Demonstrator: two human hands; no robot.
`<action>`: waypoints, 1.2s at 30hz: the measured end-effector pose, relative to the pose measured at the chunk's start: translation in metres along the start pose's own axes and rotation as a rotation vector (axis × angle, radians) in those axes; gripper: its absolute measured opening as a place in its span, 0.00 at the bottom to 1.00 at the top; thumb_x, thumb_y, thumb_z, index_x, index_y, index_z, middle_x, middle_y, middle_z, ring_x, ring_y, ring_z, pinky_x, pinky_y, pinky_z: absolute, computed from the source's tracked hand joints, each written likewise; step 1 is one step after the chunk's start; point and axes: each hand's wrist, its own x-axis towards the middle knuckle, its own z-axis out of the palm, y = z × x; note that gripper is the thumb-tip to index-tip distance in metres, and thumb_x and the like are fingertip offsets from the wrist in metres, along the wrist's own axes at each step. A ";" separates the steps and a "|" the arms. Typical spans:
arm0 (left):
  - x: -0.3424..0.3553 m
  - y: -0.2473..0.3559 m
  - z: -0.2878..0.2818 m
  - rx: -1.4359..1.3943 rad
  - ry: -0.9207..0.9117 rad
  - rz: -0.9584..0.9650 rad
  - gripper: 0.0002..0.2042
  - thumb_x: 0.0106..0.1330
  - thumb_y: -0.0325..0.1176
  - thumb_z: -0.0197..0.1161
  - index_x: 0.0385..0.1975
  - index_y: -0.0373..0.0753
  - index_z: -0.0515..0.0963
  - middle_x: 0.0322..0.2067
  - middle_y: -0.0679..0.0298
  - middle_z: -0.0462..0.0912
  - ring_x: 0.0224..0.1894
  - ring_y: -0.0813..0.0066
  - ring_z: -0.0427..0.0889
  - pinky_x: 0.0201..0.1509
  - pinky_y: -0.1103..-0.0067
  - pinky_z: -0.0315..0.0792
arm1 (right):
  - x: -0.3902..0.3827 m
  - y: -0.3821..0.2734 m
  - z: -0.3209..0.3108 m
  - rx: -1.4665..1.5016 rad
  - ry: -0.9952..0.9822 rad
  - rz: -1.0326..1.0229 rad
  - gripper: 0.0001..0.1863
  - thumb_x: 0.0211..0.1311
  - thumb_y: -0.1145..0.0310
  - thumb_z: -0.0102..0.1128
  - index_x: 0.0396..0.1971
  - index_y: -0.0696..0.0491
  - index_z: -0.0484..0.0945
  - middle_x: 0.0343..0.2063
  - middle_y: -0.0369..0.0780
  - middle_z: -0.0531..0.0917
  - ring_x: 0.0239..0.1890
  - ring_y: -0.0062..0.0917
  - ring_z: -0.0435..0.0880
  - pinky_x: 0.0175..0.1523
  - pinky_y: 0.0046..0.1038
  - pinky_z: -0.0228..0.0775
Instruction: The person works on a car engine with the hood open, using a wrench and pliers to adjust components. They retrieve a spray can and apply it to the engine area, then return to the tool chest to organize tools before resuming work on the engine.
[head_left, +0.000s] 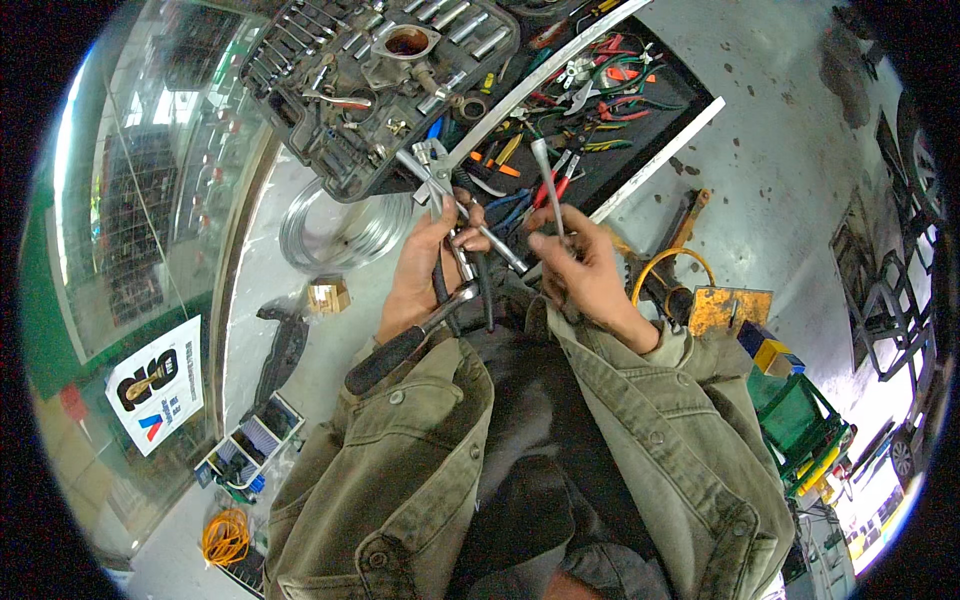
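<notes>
My left hand [412, 270] is closed around a bundle of tools in front of my chest. In it are a ratchet wrench [385, 362] with a dark grip, pliers [440, 178] with dark handles, and a chrome bar [502, 250] slanting down to the right. My right hand [590, 270] pinches a slim metal rod tool [549, 178] with a thicker upper end; its lower end is hidden by my fingers. Just beyond both hands lies an open drawer [660, 160] with many pliers and screwdrivers. Left of it is an open socket case [345, 183] holding sockets, wrenches and a greasy metal part [406, 42].
A coil of silver wire [300, 235] and a small cardboard box [327, 294] lie at the left, by a glass partition [130, 260]. At the right are a yellow metal device [735, 308] and a green cart [800, 430]. An orange cable coil [225, 537] sits lower left.
</notes>
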 end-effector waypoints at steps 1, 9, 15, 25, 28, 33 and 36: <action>-0.001 0.002 0.000 0.016 0.003 0.002 0.10 0.78 0.36 0.50 0.49 0.38 0.70 0.36 0.59 0.73 0.27 0.82 0.62 0.37 0.81 0.66 | 0.002 0.002 -0.005 0.094 0.026 0.033 0.13 0.69 0.65 0.60 0.47 0.57 0.76 0.21 0.32 0.76 0.21 0.13 0.73 0.24 0.21 0.64; -0.004 0.005 -0.007 0.110 -0.034 -0.014 0.12 0.76 0.41 0.54 0.48 0.39 0.70 0.34 0.64 0.72 0.27 0.84 0.61 0.37 0.83 0.65 | 0.062 0.014 -0.043 0.445 0.357 -0.051 0.12 0.75 0.63 0.50 0.45 0.58 0.72 0.25 0.35 0.71 0.26 0.22 0.74 0.36 0.26 0.73; -0.001 0.006 -0.007 0.093 -0.040 -0.020 0.12 0.76 0.42 0.54 0.48 0.39 0.71 0.33 0.64 0.71 0.27 0.83 0.62 0.37 0.82 0.64 | 0.162 -0.012 -0.008 0.643 0.284 -0.165 0.12 0.74 0.67 0.51 0.50 0.59 0.69 0.30 0.41 0.75 0.34 0.33 0.83 0.42 0.35 0.81; -0.019 0.008 -0.006 0.050 -0.011 0.047 0.11 0.77 0.39 0.52 0.48 0.38 0.71 0.33 0.62 0.73 0.28 0.82 0.62 0.36 0.82 0.64 | 0.202 0.020 -0.025 0.081 0.318 -0.273 0.24 0.62 0.68 0.59 0.57 0.60 0.73 0.42 0.38 0.79 0.44 0.26 0.76 0.53 0.25 0.67; -0.021 0.007 -0.008 0.043 -0.008 0.052 0.11 0.77 0.40 0.53 0.47 0.38 0.71 0.33 0.62 0.73 0.28 0.83 0.61 0.36 0.83 0.64 | 0.175 0.065 -0.056 -0.389 0.681 -0.343 0.29 0.54 0.67 0.68 0.56 0.62 0.71 0.49 0.52 0.77 0.55 0.42 0.72 0.63 0.43 0.61; -0.021 0.004 -0.011 0.092 0.048 0.064 0.11 0.77 0.38 0.54 0.47 0.37 0.71 0.34 0.60 0.74 0.28 0.83 0.61 0.35 0.82 0.65 | 0.128 0.147 -0.125 -0.487 1.109 0.005 0.44 0.49 0.65 0.73 0.64 0.61 0.58 0.58 0.59 0.63 0.63 0.54 0.59 0.70 0.49 0.50; -0.015 0.001 -0.010 0.023 0.012 -0.016 0.10 0.76 0.37 0.55 0.47 0.36 0.71 0.34 0.59 0.75 0.27 0.83 0.62 0.34 0.82 0.65 | 0.107 0.162 -0.127 -0.396 0.936 -0.143 0.42 0.52 0.66 0.70 0.64 0.60 0.58 0.59 0.58 0.63 0.63 0.51 0.61 0.70 0.45 0.51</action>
